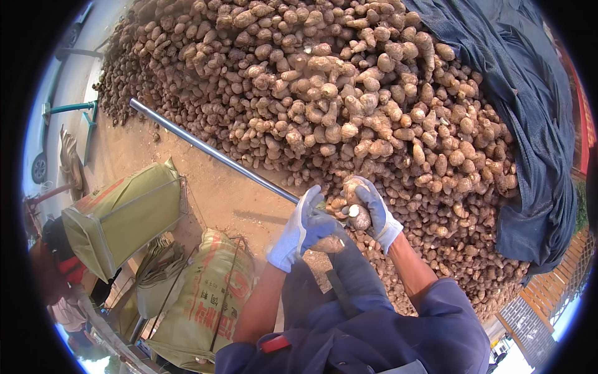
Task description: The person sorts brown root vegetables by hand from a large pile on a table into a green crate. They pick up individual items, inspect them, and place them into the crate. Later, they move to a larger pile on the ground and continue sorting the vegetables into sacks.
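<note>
My left hand [303, 229], in a blue and white work glove, curls around a brown taro corm [328, 244] that sticks out below its fingers. A small greenish thing shows by its thumb, too hidden to name. Close by, my right hand [380, 212], gloved alike, grips a taro corm with a white cut end [360, 219] and a larger brown corm [352, 190] above it. Both hands are over my dark trouser legs, at the near edge of a large heap of taro corms [327, 93].
A metal pole [210, 146] slants from the upper left towards my left hand. Filled woven sacks [140, 215] [201, 299] stand at the left by wire frames. Dark cloth [537, 140] borders the heap at right. At the far left is another person [65, 271]; vehicles [39, 168] stand beyond.
</note>
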`<action>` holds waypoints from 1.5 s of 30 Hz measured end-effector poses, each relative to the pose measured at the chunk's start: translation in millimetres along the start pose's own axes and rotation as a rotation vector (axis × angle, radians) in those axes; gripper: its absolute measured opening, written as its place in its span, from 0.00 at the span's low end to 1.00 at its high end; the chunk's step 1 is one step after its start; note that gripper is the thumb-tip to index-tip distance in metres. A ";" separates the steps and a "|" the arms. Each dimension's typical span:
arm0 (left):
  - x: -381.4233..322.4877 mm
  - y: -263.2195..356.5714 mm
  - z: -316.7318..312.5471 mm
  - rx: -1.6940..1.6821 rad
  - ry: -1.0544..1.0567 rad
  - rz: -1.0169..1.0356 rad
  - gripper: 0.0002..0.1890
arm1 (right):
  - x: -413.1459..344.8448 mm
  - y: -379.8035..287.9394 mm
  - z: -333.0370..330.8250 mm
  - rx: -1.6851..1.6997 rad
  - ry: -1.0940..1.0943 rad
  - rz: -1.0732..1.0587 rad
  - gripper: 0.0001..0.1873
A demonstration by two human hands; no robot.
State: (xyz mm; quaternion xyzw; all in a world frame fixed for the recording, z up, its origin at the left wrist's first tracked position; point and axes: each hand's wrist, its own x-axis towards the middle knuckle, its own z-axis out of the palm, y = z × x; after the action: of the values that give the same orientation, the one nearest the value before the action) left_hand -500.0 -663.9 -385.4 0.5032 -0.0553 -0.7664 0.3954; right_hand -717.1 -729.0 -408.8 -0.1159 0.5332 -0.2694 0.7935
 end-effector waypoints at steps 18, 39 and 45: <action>-324.2 -97.9 -110.7 -0.281 0.601 0.468 0.41 | -149.0 190.4 256.1 -0.591 -0.823 0.246 0.32; -529.2 -179.7 -232.0 0.323 1.588 0.632 0.27 | -63.0 182.2 151.1 -1.315 -0.475 -0.212 0.23; -399.2 -76.5 -163.2 0.569 1.284 0.617 0.26 | 72.5 -3.8 -0.1 -1.125 0.170 -0.286 0.20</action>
State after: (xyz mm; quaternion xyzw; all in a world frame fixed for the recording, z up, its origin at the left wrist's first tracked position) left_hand -336.8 -296.5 -211.5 0.8939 -0.1478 -0.1350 0.4011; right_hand -697.6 -772.1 -463.9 -0.5680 0.6350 -0.0577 0.5204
